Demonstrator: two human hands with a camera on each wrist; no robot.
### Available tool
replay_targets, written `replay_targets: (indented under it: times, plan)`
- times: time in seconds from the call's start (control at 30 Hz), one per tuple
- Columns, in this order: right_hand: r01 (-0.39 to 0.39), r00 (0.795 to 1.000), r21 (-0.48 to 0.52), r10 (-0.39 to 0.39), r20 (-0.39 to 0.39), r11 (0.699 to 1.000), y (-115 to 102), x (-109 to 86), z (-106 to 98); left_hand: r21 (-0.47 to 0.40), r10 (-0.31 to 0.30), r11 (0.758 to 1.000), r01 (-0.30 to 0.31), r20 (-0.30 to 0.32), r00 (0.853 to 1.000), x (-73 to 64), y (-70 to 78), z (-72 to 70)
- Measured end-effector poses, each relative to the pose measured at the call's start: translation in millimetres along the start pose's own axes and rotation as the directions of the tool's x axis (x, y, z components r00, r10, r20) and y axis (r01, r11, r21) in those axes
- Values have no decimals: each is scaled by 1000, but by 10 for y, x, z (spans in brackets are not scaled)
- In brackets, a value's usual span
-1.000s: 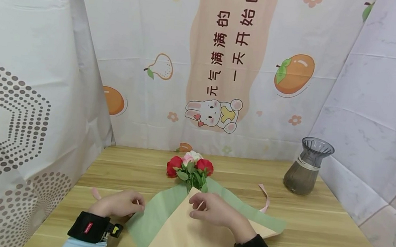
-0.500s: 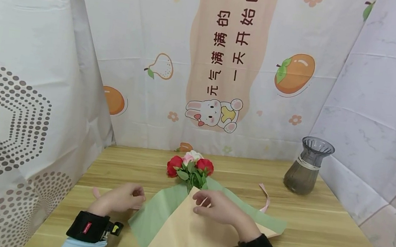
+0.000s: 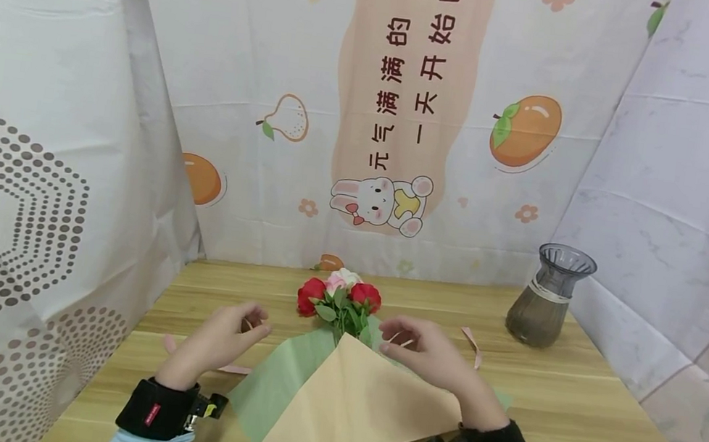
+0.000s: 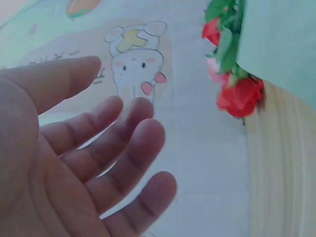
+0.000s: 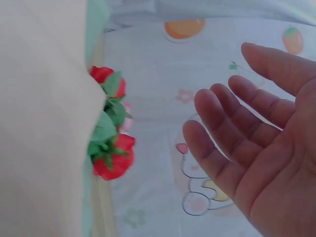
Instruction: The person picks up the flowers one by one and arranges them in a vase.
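A small bunch of red, pink and white flowers (image 3: pixel 339 296) lies on the table, its stems covered by wrapping paper. The sheet is green (image 3: pixel 284 373) on one side and tan (image 3: pixel 360 404) on the folded-up front, whose tip points at the blooms. My left hand (image 3: pixel 219 340) hovers left of the paper, fingers loosely bent and holding nothing. Over the paper's right side is my right hand (image 3: pixel 431 354), also relaxed with nothing in it. Both wrist views show bare palms, with red blooms (image 4: pixel 239 96) beyond the left one.
A grey glass vase (image 3: pixel 540 308) with a cord round its neck stands at the back right of the wooden table (image 3: pixel 592 438). Pink ribbon ends stick out at the left (image 3: pixel 235 369) and right (image 3: pixel 472 344) of the paper. Printed cloth hangs behind and at both sides.
My right hand has lifted off the tan fold and moved right and away from me. My left hand has left the green edge and risen slightly, its fingers loosening. The wrapped flowers stay in place.
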State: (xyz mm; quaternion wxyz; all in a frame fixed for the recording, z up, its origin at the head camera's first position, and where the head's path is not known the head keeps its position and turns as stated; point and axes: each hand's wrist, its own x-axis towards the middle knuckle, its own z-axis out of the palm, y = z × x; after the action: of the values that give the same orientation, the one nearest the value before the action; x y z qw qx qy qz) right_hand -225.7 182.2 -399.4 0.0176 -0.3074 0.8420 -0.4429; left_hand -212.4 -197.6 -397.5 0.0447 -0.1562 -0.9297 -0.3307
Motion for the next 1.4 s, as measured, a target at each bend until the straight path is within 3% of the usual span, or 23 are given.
replay_targets:
  times: [0.2, 0.4, 0.6, 0.87, 1.13, 1.4]
  plan:
    - [-11, 996, -36, 8, -85, 999, 5, -46, -123, 17, 75, 997, -74, -96, 992, 8, 166, 34]
    - [-36, 993, -75, 27, -116, 997, 37, -101, -191, -13, 110, 994, -112, -95, 989, 52, 311, 117]
    - [-74, 994, -76, 67, -92, 994, 83, -139, -251, -28, 78, 996, -80, -51, 996, 87, 368, 225]
    - [-111, 994, -133, 106, -41, 985, 169, -159, -300, -47, 113, 993, -113, 3, 994, 142, 391, 371]
    - [-116, 993, -217, 117, -9, 969, 282, -153, -285, -22, 151, 988, -150, 95, 984, 175, 371, 494]
    - [-109, 987, -206, 130, 94, 973, 431, -149, -255, -32, 108, 994, -104, 233, 966, 168, 359, 542]
